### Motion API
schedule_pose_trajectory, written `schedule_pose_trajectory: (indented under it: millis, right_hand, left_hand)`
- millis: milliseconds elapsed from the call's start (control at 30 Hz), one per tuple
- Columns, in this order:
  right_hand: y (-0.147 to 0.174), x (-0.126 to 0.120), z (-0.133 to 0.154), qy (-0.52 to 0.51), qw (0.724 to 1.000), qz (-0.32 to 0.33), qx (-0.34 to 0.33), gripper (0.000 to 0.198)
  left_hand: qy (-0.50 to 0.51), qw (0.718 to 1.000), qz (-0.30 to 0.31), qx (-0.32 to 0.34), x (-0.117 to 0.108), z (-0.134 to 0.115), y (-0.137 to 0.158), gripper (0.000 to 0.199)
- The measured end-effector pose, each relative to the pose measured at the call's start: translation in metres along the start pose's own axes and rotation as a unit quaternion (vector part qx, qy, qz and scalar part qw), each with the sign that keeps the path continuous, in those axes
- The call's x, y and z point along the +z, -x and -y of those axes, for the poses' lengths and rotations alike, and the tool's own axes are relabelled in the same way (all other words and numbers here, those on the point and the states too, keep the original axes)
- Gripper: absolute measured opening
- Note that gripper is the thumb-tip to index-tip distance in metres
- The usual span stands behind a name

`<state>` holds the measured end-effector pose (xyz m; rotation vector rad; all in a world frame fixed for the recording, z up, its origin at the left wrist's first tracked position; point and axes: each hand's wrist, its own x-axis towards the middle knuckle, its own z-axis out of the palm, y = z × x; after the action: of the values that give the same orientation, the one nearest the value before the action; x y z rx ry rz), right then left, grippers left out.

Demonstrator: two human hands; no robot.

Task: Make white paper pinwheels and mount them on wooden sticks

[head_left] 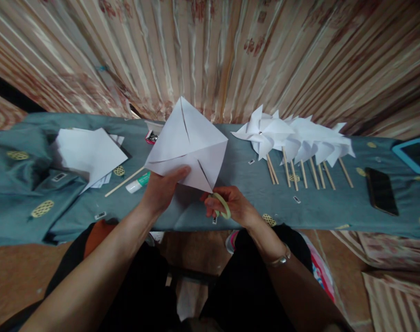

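My left hand grips a square sheet of white paper by its lower left edge, thumb on top. Slits run inward from several of the sheet's corners, and the middle is uncut. My right hand is closed around the pale green handles of a pair of scissors, at the sheet's bottom corner. The blades are mostly hidden by the paper and fingers. Just left of the sheet lie a glue stick with a green label and a thin wooden stick.
White paper pinwheels on wooden sticks lie overlapped in a row at right. Beyond them are a black phone and a blue-framed device. Loose white sheets rest at left. A small container sits behind the paper, before a curtain.
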<state>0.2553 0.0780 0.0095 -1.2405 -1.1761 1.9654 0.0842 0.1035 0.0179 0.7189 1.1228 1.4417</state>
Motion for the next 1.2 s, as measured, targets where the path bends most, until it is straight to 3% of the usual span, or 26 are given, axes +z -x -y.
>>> schedule_pose_trajectory:
  millis: [767,1200]
  right_hand:
    - [-0.0030,-0.0006,-0.0042,-0.001,1.000,-0.013,-0.002,0.055]
    - [-0.0040,0.0000,-0.0055,0.000,1.000,-0.013,-0.019,0.054]
  left_hand:
    - [-0.024,0.999,0.020,-0.008,-0.0011,0.0047,0.0020,0.036]
    - [-0.036,0.999,0.018,-0.010,-0.0016,0.0022,0.0024,0.042]
